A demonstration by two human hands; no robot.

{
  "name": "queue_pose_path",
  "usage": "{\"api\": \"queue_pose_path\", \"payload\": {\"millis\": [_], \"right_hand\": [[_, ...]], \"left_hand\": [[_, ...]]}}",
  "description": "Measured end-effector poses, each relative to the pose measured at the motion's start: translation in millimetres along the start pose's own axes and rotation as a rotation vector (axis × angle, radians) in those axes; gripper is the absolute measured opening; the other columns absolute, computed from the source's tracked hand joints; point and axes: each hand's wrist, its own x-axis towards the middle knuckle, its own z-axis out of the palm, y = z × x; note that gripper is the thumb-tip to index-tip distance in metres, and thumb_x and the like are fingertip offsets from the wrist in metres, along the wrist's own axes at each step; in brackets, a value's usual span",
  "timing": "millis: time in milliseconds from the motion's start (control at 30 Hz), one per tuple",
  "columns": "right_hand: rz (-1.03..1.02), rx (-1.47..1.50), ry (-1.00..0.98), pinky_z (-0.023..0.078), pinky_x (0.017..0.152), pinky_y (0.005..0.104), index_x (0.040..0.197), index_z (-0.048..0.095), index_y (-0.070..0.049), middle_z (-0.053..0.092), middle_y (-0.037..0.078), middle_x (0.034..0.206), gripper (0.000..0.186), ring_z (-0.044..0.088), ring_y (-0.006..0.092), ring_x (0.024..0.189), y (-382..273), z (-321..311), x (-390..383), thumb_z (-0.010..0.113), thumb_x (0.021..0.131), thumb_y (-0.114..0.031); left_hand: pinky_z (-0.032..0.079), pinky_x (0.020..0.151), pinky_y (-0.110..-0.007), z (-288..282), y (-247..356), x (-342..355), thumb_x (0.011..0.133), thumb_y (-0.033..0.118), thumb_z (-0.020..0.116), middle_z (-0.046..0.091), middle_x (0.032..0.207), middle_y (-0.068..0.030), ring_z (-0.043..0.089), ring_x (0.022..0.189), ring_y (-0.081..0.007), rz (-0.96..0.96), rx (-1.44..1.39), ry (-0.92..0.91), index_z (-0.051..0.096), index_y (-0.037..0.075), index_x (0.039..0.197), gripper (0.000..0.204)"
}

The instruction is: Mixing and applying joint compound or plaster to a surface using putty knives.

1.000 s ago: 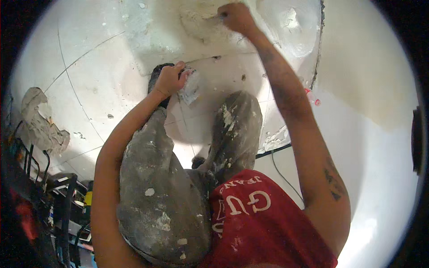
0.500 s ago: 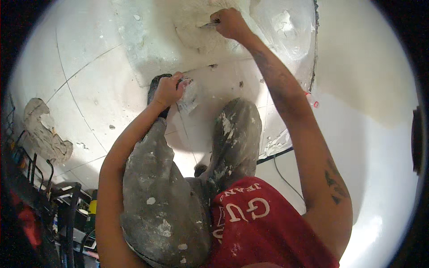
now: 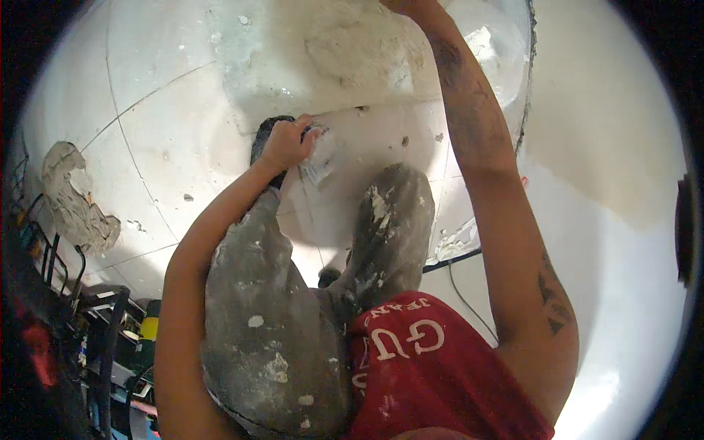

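Note:
My left hand (image 3: 287,144) is closed round a flat, blade-like tool (image 3: 318,163) smeared with white plaster, just in front of my left shoe (image 3: 264,134). Its handle is mostly hidden by my fingers. Only the lower edge of my right hand (image 3: 412,6) shows at the top rim; its fingers and anything in them are cut off. That arm reaches over the pale surface, where a roughly round, beige plaster patch (image 3: 359,55) is spread.
Plaster-spotted trousers (image 3: 279,315) cover my bent legs. On the tiles at left lies a crumpled grey-brown cloth or sack (image 3: 70,202). Black metal racks (image 3: 110,345) with assorted items stand at lower left. A dark cable (image 3: 463,297) runs beside my red shirt (image 3: 440,367).
My right hand, earlier shut on a thin-bladed putty knife over the patch, has moved away to the top rim. My left hand keeps its grip; the view has shifted slightly.

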Motion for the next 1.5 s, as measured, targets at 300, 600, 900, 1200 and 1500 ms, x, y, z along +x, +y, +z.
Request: {"api": "queue_pose_path", "payload": {"millis": [300,600,900,1200,1500], "right_hand": [[-0.225,-0.053,-0.048,0.043,0.062,0.0397,0.063,0.059,-0.003,0.058,0.016,0.068,0.025,0.055,0.0333,0.066,13,54,-36,0.062,0.066,-0.028],[-0.059,-0.089,-0.397,0.042,0.066,0.0403,0.066,0.057,-0.002,0.06,0.015,0.078,0.007,0.054,0.0329,0.075,-4,21,-76,0.051,0.064,-0.003],[0.21,-0.006,-0.286,0.043,0.072,0.0404,0.077,0.054,-0.003,0.055,0.016,0.082,0.015,0.051,0.0333,0.087,-43,-12,-92,0.049,0.063,0.002],[-0.094,-0.305,-0.014,0.046,0.074,0.0425,0.098,0.055,-0.006,0.06,0.017,0.086,0.034,0.058,0.0306,0.081,-55,52,-142,0.05,0.065,-0.002],[-0.085,-0.121,-0.273,0.044,0.074,0.0407,0.091,0.06,-0.008,0.057,0.012,0.096,0.026,0.053,0.0275,0.092,-22,38,-90,0.046,0.07,-0.003]], "left_hand": [[0.041,0.052,-0.043,-4,12,11,0.077,0.022,0.054,0.054,0.058,-0.0189,0.054,0.057,-0.0364,0.05,0.037,0.045,0.051,0.003,0.083,0.02],[0.04,0.049,-0.044,-5,9,5,0.078,0.024,0.054,0.051,0.053,-0.0188,0.053,0.053,-0.036,0.047,0.014,0.034,0.049,0.002,0.079,0.022],[0.041,0.051,-0.044,-4,9,4,0.077,0.024,0.053,0.051,0.054,-0.0197,0.053,0.055,-0.0374,-0.001,0.002,0.019,0.05,0.002,0.082,0.022],[0.041,0.051,-0.045,-2,3,5,0.077,0.024,0.053,0.052,0.056,-0.019,0.053,0.055,-0.0373,-0.064,0.06,-0.072,0.051,0.004,0.084,0.021],[0.041,0.052,-0.043,0,1,2,0.078,0.023,0.053,0.052,0.054,-0.0181,0.053,0.055,-0.0367,-0.003,0.001,0.027,0.051,0.003,0.086,0.022]]}}
